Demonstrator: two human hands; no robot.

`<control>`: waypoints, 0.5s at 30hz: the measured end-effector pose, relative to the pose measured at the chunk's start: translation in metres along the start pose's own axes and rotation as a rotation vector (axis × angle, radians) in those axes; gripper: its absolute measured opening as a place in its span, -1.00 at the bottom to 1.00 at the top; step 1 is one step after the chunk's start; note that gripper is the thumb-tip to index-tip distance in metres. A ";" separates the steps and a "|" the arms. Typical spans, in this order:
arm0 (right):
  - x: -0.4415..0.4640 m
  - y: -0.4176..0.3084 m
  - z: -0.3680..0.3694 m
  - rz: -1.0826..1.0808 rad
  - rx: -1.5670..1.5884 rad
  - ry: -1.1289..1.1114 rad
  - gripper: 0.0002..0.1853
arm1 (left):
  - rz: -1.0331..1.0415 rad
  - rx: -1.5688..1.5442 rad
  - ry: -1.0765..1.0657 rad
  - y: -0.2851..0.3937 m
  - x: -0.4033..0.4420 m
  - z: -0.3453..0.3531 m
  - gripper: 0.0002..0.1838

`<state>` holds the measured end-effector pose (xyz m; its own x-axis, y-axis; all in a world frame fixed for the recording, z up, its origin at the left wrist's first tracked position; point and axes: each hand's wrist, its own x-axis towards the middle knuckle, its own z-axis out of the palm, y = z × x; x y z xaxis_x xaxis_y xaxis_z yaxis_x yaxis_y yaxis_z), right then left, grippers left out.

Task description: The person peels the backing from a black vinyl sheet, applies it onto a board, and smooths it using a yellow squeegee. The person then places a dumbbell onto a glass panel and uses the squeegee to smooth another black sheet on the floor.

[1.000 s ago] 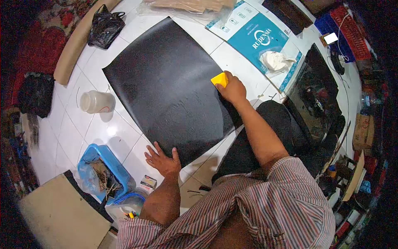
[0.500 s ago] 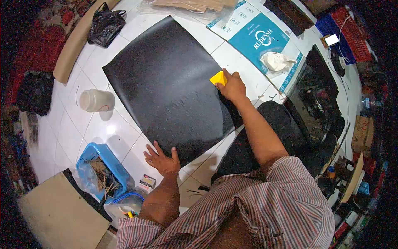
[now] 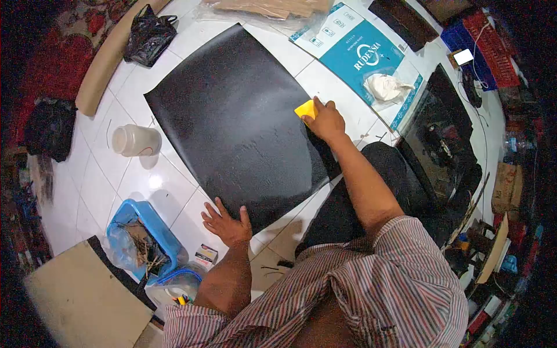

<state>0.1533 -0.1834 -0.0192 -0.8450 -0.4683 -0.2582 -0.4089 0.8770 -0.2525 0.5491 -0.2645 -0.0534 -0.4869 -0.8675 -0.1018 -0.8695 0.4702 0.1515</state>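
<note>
A large black sheet [image 3: 232, 116] lies flat on the white tiled floor, with small wrinkles or bubbles near its lower middle. At its right edge my right hand [image 3: 326, 120] grips a flat yellow scraper [image 3: 305, 110], whose edge rests on the sheet. My left hand [image 3: 229, 225] is spread at the sheet's lower left edge, fingers apart, with the thumb side touching the sheet and the other fingers over the tiles. It holds nothing.
Left of the sheet stands a whitish plastic jar [image 3: 136, 140]. A blue basket [image 3: 171, 238] of scraps and a small box [image 3: 206, 254] sit near my left arm. Beyond my right hand lie a teal-and-white carton [image 3: 360, 43], a white bundle [image 3: 387, 88] and a dark panel [image 3: 432, 139].
Almost nothing differs. The scraper and my right hand have shifted very slightly; my left hand stays in place.
</note>
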 end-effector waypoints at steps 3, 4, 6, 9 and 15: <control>-0.008 0.002 -0.006 -0.022 -0.031 -0.047 -0.15 | -0.004 0.016 -0.007 0.000 0.000 0.000 -0.05; -0.008 0.001 -0.007 -0.025 -0.034 -0.046 -0.15 | -0.006 0.013 -0.006 0.000 0.001 0.001 -0.05; -0.009 0.002 -0.004 -0.038 -0.031 -0.026 -0.15 | 0.015 0.010 0.024 -0.001 0.000 0.002 -0.04; -0.003 0.000 -0.003 -0.034 0.004 0.003 -0.15 | -0.008 0.013 -0.021 0.000 0.000 -0.001 -0.04; -0.008 0.000 -0.005 -0.045 -0.060 -0.028 -0.16 | -0.039 0.016 -0.049 0.001 0.001 -0.002 -0.04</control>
<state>0.1578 -0.1789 -0.0129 -0.8156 -0.5096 -0.2742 -0.4668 0.8594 -0.2086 0.5475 -0.2654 -0.0519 -0.4562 -0.8763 -0.1549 -0.8887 0.4394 0.1311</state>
